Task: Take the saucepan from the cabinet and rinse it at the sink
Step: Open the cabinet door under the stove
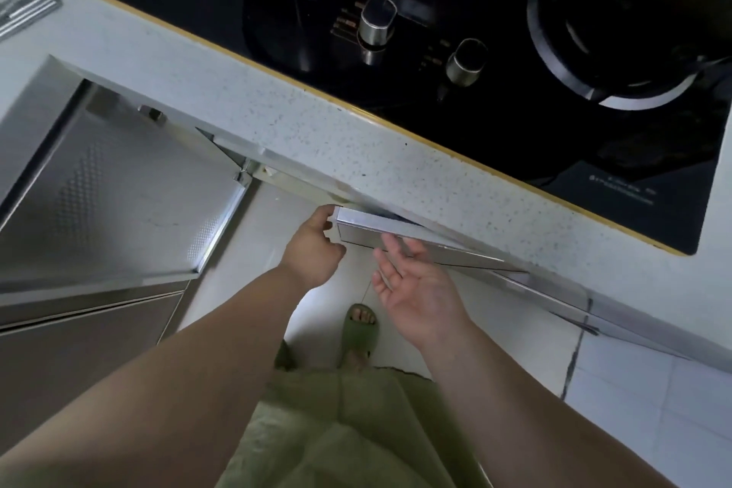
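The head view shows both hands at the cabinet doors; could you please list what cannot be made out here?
- Saucepan: not visible; the countertop overhangs the cabinet interior.
- Left hand: fingertips hidden behind the right cabinet door edge.
- Sink: outside the frame.
- Pot on the right burner: cut off by the top and right edges.

Quick count: one black glass gas hob [495, 139] set into the speckled white tabletop [317, 123], with two steel-ringed burners [562, 91] and two round silver control knobs [376, 26]. Two stainless cabinet doors, one wide open [119, 190], one just ajar [416, 240]. Two bare hands [313, 246], and one green rubber slipper [361, 329] in plain sight on the floor.
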